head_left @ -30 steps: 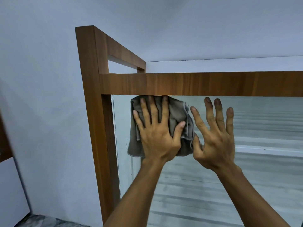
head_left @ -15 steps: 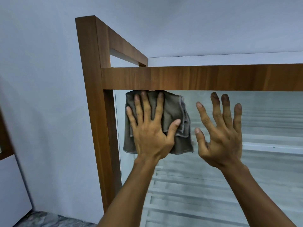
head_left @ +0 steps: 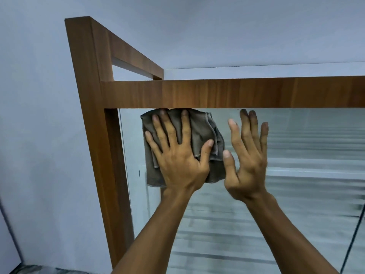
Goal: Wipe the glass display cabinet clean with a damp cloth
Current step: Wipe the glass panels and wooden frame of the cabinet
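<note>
Grey folded cloth (head_left: 197, 133) lies flat on the glass front panel (head_left: 296, 155), top-left corner under the brown wooden frame (head_left: 217, 93), pressed by the left hand (head_left: 177, 155), fingers spread. Right hand (head_left: 246, 155) rests open beside it, grasping nothing. Wiping is underway; next probably calls for steady-pressure strokes rightward.

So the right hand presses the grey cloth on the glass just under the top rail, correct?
No, the left hand presses the cloth on the glass just under the top rail. The head view shows the right hand open beside it, holding nothing.
</note>
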A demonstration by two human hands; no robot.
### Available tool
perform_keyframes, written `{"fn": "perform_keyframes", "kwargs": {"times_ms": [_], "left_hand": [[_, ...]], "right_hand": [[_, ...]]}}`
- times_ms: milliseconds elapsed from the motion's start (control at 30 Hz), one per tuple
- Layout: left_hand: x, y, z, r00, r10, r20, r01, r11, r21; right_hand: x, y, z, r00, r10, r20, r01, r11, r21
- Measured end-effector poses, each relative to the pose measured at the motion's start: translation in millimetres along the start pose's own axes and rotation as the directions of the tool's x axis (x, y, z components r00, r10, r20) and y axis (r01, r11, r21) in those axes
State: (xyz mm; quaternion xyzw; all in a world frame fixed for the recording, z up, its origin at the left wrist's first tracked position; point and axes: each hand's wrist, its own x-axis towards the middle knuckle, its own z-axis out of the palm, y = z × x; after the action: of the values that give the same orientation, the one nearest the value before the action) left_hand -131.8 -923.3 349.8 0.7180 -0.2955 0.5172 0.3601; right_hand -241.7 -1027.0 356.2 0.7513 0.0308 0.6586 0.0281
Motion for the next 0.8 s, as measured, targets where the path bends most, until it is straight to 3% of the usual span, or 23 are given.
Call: {"fn": "perform_keyframes", "kwargs": {"times_ms": [100, 167, 233, 300, 400, 533, 700, 800], "left_hand": [[-2, 24, 3, 0.999, 0.028, -0.015, -0.028, 1.000, -0.009], [-4, 17, 1, 0.997, 0.078, -0.012, -0.079, 0.991, -0.112], [-7, -5, -9, 0.984, 0.176, 0.023, -0.160, 0.934, -0.321], [-10, -31, -20, 0.976, 0.211, 0.044, -0.171, 0.883, -0.436], [-11, -64, -28, 0.980, 0.176, 0.090, -0.147, 0.954, -0.260], [-17, -89, -39, 0.958, 0.237, 0.159, -0.201, 0.956, -0.213], [-30, -115, -43, 0.966, 0.229, 0.121, -0.223, 0.973, -0.060], [-30, -108, -33, 0.975, 0.195, 0.105, -0.181, 0.974, -0.134]], "right_hand": [[9, -31, 7, 0.989, -0.139, 0.058, 0.119, 0.958, 0.262], [17, -42, 12, 0.971, -0.138, 0.193, 0.056, 0.923, 0.380], [20, -43, 17, 0.964, -0.070, 0.257, -0.045, 0.908, 0.416], [15, -45, 24, 0.963, -0.034, 0.266, -0.058, 0.942, 0.330], [11, -55, 40, 0.972, 0.013, 0.235, -0.033, 0.996, 0.082], [9, -60, 58, 0.982, 0.054, 0.181, -0.016, 0.978, -0.207], [12, -71, 76, 0.987, 0.040, 0.153, 0.015, 0.940, -0.341], [14, -73, 81, 0.990, 0.017, 0.140, 0.036, 0.929, -0.368]]}}
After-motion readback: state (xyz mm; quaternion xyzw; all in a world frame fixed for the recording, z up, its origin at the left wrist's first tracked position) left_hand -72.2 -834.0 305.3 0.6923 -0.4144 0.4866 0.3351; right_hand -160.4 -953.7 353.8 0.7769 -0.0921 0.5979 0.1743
